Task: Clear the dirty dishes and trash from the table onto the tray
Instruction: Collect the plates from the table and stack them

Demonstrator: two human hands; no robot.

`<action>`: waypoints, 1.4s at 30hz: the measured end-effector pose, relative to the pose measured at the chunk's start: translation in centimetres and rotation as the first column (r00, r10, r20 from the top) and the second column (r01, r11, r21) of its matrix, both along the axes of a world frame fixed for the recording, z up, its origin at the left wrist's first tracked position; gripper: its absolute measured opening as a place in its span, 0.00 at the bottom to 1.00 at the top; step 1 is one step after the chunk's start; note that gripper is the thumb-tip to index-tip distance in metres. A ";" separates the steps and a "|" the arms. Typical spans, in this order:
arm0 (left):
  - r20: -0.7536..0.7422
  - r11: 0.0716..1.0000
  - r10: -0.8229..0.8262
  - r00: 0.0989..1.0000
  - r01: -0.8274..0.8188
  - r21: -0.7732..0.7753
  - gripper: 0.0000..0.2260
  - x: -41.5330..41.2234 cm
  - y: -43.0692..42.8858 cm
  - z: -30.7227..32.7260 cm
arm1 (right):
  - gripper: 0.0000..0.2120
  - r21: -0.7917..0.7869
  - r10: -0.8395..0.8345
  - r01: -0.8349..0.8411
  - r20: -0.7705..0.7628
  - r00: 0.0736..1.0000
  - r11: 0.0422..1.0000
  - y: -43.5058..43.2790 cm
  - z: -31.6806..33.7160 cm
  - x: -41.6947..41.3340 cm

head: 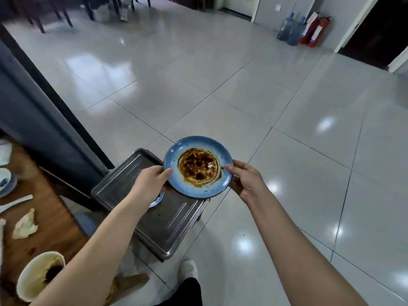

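A blue plate [189, 149] smeared with brown sauce hangs in the air over the far right corner of a metal tray [123, 175]. My left hand [150, 182] grips its left rim and my right hand [245, 180] grips its right rim. Another blue dish [157, 200] lies on the tray, mostly hidden under my left hand. The wooden table [50, 215] at lower left carries a dirty paper bowl [37, 274], a crumpled napkin [25, 224], a white spoon [15, 203] and a white-and-blue dish [5, 180].
The tray rests on a low stand beside the table's right edge. A dark partition [44, 107] rises behind the table. Open tiled floor [287, 140] spreads to the right; water jugs [291, 29] and fire extinguishers [314, 32] stand by the far wall. My shoe [187, 268] is below the tray.
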State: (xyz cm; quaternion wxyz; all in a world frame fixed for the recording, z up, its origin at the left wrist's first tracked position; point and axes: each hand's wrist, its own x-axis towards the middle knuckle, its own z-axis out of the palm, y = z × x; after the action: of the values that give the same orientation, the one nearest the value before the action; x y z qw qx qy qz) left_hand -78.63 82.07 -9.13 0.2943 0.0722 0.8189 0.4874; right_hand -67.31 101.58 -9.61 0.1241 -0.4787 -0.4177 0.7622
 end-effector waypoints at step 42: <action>0.322 0.553 0.809 0.492 -0.823 -0.132 0.07 -9.0 0.4 -17.3 | 0.07 -0.314 0.798 -0.734 0.204 0.567 0.602 1.4 -19.2 -27.7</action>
State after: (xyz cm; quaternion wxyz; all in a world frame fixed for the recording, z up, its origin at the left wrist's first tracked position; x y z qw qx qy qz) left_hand -87.65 82.45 -26.42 0.1661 -0.4043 0.6799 0.5888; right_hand -94.97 102.96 -28.86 -0.3378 -0.3765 -0.5221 0.6867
